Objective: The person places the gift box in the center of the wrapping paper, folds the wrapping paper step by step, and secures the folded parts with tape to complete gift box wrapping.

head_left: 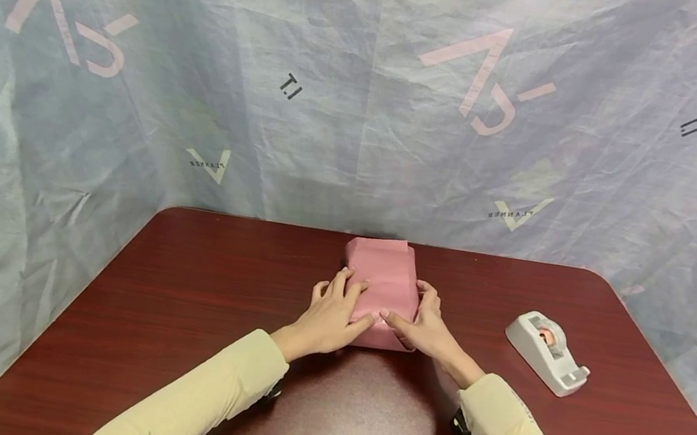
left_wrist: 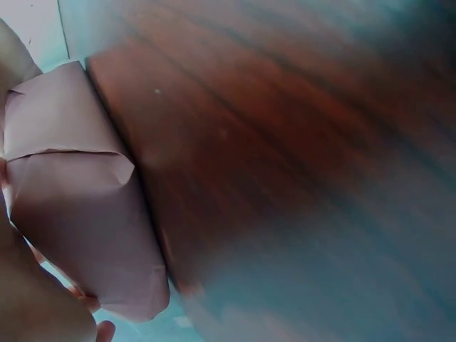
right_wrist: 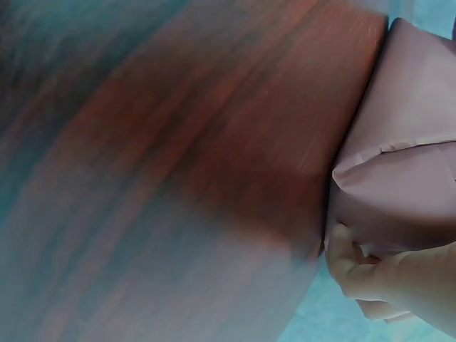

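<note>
A package wrapped in pink paper (head_left: 383, 274) lies on the table between my two hands, with a folded end flap facing me. My left hand (head_left: 328, 316) rests across its left edge and top, fingers spread, thumb at the near top edge. On the right side, my right hand (head_left: 429, 329) holds the package, fingers bent along its side and thumb on the near top edge. The thumb tips almost meet. In the left wrist view, the creased end of the package (left_wrist: 89, 221) shows. Fingers of my right hand (right_wrist: 377, 281) curl at its side in the right wrist view.
A white tape dispenser (head_left: 546, 353) with a roll of tape stands on the right of the dark red wooden table (head_left: 212, 280). Grey printed cloth (head_left: 333, 134) hangs behind the table and along its sides.
</note>
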The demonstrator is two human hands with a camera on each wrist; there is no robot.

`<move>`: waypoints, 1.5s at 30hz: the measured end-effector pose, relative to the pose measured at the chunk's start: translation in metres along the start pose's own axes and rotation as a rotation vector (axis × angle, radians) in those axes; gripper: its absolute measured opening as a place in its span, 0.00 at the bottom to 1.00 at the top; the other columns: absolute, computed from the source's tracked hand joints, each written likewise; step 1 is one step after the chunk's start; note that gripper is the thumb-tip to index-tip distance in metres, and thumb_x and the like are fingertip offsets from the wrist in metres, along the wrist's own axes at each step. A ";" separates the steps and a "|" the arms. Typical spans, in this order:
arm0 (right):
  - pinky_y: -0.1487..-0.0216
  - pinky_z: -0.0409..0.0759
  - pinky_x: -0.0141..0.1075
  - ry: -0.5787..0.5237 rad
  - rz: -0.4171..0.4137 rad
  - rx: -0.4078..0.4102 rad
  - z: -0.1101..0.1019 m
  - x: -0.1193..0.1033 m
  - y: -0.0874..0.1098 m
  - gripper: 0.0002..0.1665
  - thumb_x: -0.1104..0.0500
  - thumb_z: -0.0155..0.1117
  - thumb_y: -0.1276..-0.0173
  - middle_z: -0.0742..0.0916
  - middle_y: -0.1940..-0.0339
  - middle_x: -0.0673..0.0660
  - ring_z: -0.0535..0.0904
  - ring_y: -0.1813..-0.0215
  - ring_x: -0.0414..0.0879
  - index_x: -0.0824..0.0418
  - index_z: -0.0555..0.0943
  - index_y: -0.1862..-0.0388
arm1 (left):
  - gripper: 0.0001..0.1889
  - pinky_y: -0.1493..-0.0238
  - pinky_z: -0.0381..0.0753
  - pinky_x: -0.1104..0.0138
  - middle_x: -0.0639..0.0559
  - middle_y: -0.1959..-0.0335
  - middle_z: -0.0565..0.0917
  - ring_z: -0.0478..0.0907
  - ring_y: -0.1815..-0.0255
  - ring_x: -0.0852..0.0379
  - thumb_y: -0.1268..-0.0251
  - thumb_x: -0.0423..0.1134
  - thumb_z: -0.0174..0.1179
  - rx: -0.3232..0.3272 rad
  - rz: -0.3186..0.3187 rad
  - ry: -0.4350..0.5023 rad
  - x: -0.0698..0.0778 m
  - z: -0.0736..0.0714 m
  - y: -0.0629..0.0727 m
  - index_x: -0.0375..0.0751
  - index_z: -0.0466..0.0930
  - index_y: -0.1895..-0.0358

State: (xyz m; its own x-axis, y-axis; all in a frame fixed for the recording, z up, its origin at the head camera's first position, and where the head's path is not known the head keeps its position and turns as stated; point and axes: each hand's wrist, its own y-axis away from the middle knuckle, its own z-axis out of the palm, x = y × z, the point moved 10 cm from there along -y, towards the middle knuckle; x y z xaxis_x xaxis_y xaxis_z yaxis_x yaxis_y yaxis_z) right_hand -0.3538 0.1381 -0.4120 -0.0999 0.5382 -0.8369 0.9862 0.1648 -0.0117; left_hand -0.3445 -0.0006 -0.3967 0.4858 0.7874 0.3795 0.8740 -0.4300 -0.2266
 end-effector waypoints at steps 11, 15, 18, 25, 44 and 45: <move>0.44 0.70 0.41 -0.184 0.040 -0.103 0.005 0.002 0.003 0.50 0.54 0.61 0.38 0.59 0.35 0.69 0.73 0.44 0.55 0.70 0.41 0.32 | 0.32 0.38 0.50 0.47 0.40 0.31 0.48 0.58 0.34 0.43 0.41 0.56 0.51 -0.016 -0.118 0.215 -0.007 0.004 -0.003 0.46 0.57 0.35; 0.53 0.75 0.34 -0.218 0.069 -0.120 0.007 0.006 0.004 0.47 0.56 0.60 0.37 0.64 0.37 0.69 0.78 0.51 0.50 0.69 0.41 0.32 | 0.33 0.37 0.49 0.47 0.42 0.31 0.47 0.59 0.34 0.44 0.41 0.57 0.52 -0.015 -0.134 0.232 -0.008 0.005 -0.002 0.47 0.56 0.35; 0.52 0.76 0.36 -0.212 0.072 -0.132 0.009 0.007 0.003 0.46 0.55 0.58 0.36 0.64 0.37 0.70 0.79 0.52 0.50 0.70 0.42 0.32 | 0.37 0.39 0.50 0.45 0.41 0.32 0.46 0.62 0.36 0.43 0.44 0.55 0.54 0.017 -0.162 0.299 -0.010 0.005 -0.004 0.45 0.53 0.34; 0.39 0.67 0.47 -0.162 0.110 -0.114 0.003 0.013 0.000 0.46 0.46 0.52 0.32 0.58 0.31 0.68 0.70 0.40 0.56 0.70 0.42 0.31 | 0.53 0.40 0.50 0.38 0.33 0.29 0.42 0.60 0.35 0.35 0.51 0.54 0.60 0.025 -0.261 0.437 -0.019 0.006 -0.007 0.39 0.36 0.28; 0.48 0.70 0.41 -0.115 0.110 -0.044 -0.002 0.008 -0.011 0.38 0.46 0.53 0.33 0.72 0.45 0.69 0.71 0.48 0.52 0.73 0.57 0.37 | 0.56 0.38 0.64 0.51 0.27 0.35 0.60 0.62 0.35 0.40 0.49 0.57 0.61 -0.132 -0.339 0.518 -0.031 0.020 -0.009 0.30 0.32 0.30; 0.48 0.70 0.41 -0.113 0.113 -0.036 -0.003 0.008 -0.011 0.37 0.48 0.53 0.33 0.72 0.44 0.69 0.71 0.47 0.52 0.73 0.57 0.37 | 0.56 0.38 0.63 0.51 0.27 0.35 0.60 0.62 0.35 0.40 0.49 0.56 0.61 -0.128 -0.334 0.525 -0.030 0.019 -0.009 0.30 0.31 0.30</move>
State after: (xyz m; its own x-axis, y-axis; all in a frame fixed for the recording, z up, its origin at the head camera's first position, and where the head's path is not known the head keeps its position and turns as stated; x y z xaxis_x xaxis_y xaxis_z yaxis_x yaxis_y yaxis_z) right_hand -0.3662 0.1428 -0.4169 0.0288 0.4593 -0.8878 0.9848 0.1394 0.1040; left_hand -0.3672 -0.0117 -0.4235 0.1007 0.5805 0.8080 0.9589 -0.2731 0.0767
